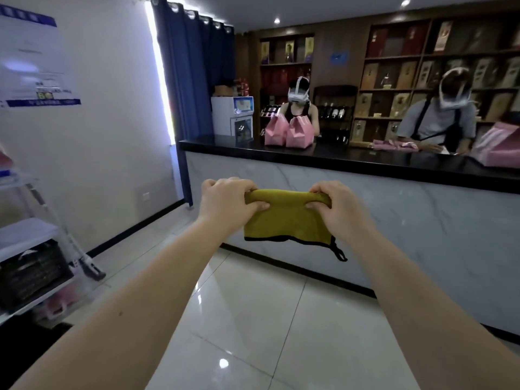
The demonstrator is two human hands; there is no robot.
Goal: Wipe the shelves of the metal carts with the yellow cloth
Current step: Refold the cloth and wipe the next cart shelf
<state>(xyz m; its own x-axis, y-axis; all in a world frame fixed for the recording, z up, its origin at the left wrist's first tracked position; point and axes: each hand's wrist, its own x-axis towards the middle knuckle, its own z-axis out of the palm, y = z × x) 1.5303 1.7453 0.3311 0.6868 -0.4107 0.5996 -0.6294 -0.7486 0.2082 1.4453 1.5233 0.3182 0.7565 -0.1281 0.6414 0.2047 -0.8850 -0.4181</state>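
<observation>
The yellow cloth (287, 220) with a black hem hangs folded in mid-air in front of me, over the tiled floor. My left hand (228, 202) grips its top left corner, thumb pressed on the front. My right hand (337, 205) pinches the top right corner the same way. A black loop dangles from the cloth's lower right corner. A metal cart (25, 243) stands at the far left edge, partly cut off, with a dark basket on a lower shelf.
A long counter (337, 175) with a black top and marble front crosses the room ahead. Two people with headsets stand behind it with pink bags (289, 130). A blue curtain (194, 66) hangs at the back left. Glossy white floor tiles (253, 319) spread below my arms.
</observation>
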